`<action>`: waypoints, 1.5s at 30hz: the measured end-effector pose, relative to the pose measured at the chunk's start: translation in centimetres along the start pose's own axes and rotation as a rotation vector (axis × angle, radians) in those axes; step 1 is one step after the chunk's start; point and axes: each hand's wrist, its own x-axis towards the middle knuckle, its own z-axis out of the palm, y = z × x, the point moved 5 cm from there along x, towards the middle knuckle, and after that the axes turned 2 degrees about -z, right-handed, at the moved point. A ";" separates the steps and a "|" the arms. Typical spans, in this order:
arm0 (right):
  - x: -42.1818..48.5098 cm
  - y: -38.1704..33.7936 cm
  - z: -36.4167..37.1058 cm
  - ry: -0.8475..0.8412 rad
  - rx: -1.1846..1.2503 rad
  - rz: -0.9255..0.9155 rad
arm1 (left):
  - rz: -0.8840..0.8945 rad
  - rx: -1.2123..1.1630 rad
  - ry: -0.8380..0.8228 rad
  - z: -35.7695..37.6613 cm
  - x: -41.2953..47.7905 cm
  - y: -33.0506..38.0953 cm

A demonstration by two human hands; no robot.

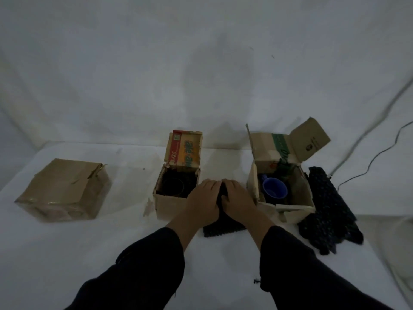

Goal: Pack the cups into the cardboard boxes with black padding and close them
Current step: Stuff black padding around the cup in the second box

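A sheet of black padding (223,227) lies on the surface (111,253) between the two open boxes, both hands pressing it. The left hand (204,198) and right hand (240,201) grip bunched folds, fingers curled. Best folded compactly, then tucked around the blue cup (274,190) in the right box (295,211).
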 end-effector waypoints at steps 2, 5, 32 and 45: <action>-0.6 0.8 0.6 -0.010 -0.002 0.024 | 0.008 0.022 -0.064 1.3 0.0 0.5; -1.9 1.4 1.3 -0.026 0.044 0.051 | -0.021 0.060 -0.110 3.3 -0.5 0.6; -3.0 4.9 7.5 0.124 0.226 0.086 | -0.395 -0.237 -0.105 9.9 -1.6 -0.9; -3.9 1.9 2.8 0.319 0.522 0.050 | -0.854 -0.943 0.055 6.9 0.5 -0.4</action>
